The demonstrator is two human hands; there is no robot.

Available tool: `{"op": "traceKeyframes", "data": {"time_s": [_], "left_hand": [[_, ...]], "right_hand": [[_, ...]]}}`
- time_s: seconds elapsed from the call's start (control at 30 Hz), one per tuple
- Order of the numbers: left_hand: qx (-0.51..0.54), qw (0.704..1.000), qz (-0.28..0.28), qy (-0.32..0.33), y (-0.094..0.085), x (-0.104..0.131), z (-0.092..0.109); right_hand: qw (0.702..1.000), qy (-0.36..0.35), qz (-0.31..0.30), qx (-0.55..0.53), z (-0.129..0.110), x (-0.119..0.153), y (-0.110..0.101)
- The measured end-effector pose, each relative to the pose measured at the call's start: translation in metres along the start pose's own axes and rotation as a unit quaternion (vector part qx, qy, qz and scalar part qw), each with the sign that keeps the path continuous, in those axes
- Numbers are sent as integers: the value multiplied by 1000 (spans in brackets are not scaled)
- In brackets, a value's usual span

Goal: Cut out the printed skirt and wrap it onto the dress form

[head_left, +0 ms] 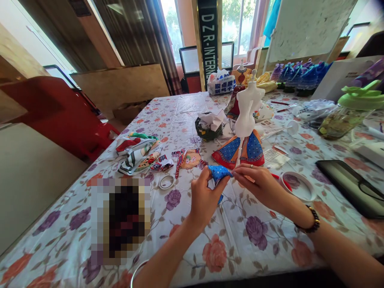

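Near the middle of the table, my left hand [205, 194] grips a small piece of blue dotted fabric [219, 172] between thumb and fingers. My right hand [259, 180] pinches the fabric's pointed right tip; anything finer between those fingertips is too small to make out. Just beyond my hands stands a white mini dress form [247, 108] on a thin stem. Around its foot spreads a blue, orange and red patterned cloth [222, 152]. A cut fabric piece with an orange panel [190, 159] lies left of it.
A tape roll [167, 182] and folded printed cloth [141, 156] lie left. A dark basket of scraps [209, 127] stands behind. To the right are a white ring-shaped roll [300, 186], a dark tablet-like device [351, 186] and a green-lidded jar [345, 112]. A pixelated patch covers something front left.
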State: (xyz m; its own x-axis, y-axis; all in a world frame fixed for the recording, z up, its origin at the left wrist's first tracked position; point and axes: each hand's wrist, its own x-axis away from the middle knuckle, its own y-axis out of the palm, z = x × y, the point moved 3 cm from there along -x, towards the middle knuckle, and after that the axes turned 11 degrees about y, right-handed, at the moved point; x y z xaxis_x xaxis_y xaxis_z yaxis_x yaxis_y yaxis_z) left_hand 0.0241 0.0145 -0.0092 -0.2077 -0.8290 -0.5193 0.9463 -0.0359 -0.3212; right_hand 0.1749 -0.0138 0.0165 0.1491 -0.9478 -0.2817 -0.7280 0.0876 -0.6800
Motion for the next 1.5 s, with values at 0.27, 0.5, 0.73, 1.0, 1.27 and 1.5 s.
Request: {"op": "traceKeyframes", "data": {"time_s": [0.27,0.5,0.73,1.0,1.27,1.5], "left_hand": [[71,997,0,-39,1,-1,-2],[143,987,-6,-69,5,-1,-3],[112,993,-16,-40,5,-1,-2],[63,997,-26,-20,5,0,-2],[93,994,-4,-62,4,0,-2],[114,989,-29,-95,6,1,-7]], "right_hand": [[1000,1,-8,-26,2,-1,0],[999,-2,15,-31,8,-1,3],[1000,-10,19,1,8,-2,3],[992,-90,45,74,12,3,7],[997,-53,16,62,7,4,5],[996,-53,11,72,7,5,5]]}}
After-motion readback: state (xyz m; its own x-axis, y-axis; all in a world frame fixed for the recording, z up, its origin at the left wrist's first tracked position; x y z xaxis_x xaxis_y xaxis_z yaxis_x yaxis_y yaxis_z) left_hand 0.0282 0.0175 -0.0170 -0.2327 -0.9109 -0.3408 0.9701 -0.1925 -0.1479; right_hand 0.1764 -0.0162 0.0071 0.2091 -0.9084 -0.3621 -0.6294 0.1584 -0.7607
